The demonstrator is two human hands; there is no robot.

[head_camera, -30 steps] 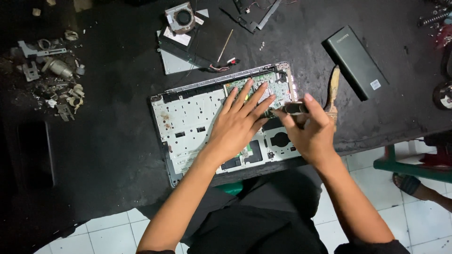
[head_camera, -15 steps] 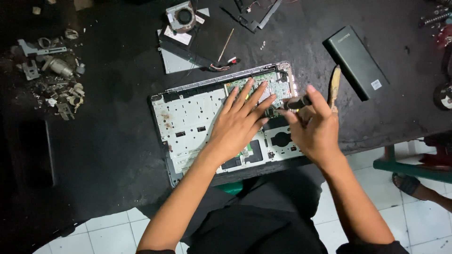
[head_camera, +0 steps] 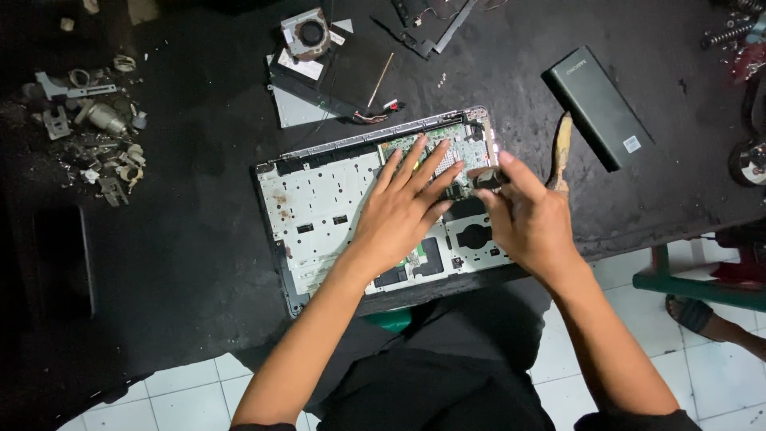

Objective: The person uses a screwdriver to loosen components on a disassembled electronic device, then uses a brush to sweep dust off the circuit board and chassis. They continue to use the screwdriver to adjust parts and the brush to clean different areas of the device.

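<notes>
The left hand (head_camera: 403, 209) lies flat, fingers spread, on the opened laptop base (head_camera: 319, 207) at the middle of the black tabletop (head_camera: 183, 239), fingertips on the green board (head_camera: 467, 148). The right hand (head_camera: 527, 219) pinches a small dark tool (head_camera: 488, 179) at the base's 3 o'clock edge. A brush (head_camera: 561, 148) lies just beyond; a black box (head_camera: 598, 106) sits at 2 o'clock, a fan (head_camera: 307, 33) at 12, metal scraps (head_camera: 96, 128) at 10.

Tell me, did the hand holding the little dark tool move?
Yes. The right hand with the dark tool slid left, off the wooden-handled brush and over the open laptop base. The left hand stayed flat.
</notes>
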